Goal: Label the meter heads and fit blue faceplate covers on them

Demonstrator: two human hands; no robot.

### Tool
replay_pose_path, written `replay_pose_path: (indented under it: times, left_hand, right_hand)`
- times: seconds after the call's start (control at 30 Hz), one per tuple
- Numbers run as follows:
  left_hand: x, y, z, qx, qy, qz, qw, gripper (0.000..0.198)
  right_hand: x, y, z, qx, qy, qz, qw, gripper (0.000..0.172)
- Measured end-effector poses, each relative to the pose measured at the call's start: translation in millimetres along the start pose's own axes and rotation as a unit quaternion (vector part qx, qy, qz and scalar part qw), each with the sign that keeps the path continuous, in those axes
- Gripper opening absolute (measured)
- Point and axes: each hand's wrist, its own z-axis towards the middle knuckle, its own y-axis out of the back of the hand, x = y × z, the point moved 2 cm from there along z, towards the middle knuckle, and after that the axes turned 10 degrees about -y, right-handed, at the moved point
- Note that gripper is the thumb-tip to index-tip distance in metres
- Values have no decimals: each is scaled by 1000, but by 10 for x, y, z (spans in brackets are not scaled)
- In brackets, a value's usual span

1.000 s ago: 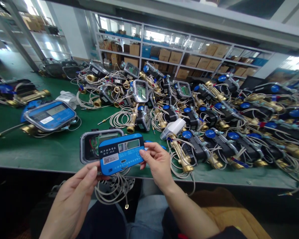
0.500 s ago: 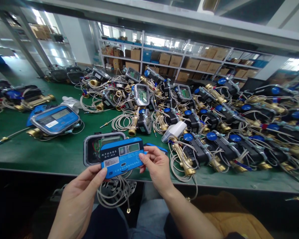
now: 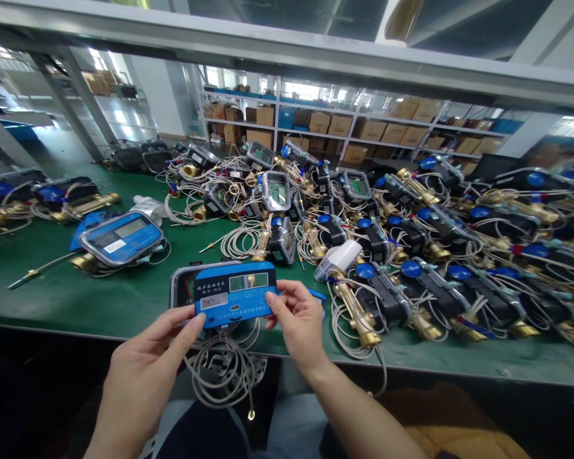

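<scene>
Between my two hands I hold a blue meter faceplate [image 3: 242, 313] with a clear display window, printed text and a white label. My left hand [image 3: 148, 360] pinches its left end. The fingers of my right hand [image 3: 299, 322] close on its right end. Partly hidden behind the faceplate is an uncovered meter housing [image 3: 177, 287] with a clear rim, lying near the table edge. A coil of grey cable [image 3: 220, 373] hangs below it over the edge. Another blue piece [image 3: 319, 296] shows behind my right fingers.
A meter with a blue face [image 3: 124, 236] sits at the left on the green table [image 3: 38, 293]. Brass-piped meters [image 3: 382, 290] with coiled cables crowd the middle and right. A white roll [image 3: 342, 255] lies among them. An overhead beam [image 3: 287, 44] crosses above; shelves of boxes stand behind.
The faceplate has tilted and now lies more level in front of the housing, covering more of it. Both hands keep their hold. The whole view has shifted slightly.
</scene>
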Motion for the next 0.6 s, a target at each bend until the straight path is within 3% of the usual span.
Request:
replay_pose_path:
  times: [0.1, 0.17, 0.23, 0.37, 0.5, 0.6]
  left_hand:
    - [-73, 64, 9, 10, -165, 152, 975, 45]
    - [-118, 74, -15, 0, -225, 195, 955, 57]
    - [-134, 87, -32, -19, -191, 212, 958, 60]
    - [-144, 142, -50, -51, -91, 222, 969, 36]
    - [-153, 139, -92, -60, -104, 182, 976, 27]
    - [-136, 90, -123, -75, -171, 161, 969, 21]
  right_hand:
    - [16, -38, 8, -8, 22, 3, 1000, 24]
    - [23, -62, 8, -9, 30, 4, 999, 23]
    - [25, -81, 7, -4, 29, 8, 1000, 22]
    - [9, -100, 14, 9, 9, 16, 1000, 24]
    - [-15, -110, 34, 19, 4, 22, 1000, 25]
    - [-19, -134, 55, 36, -3, 28, 999, 29]
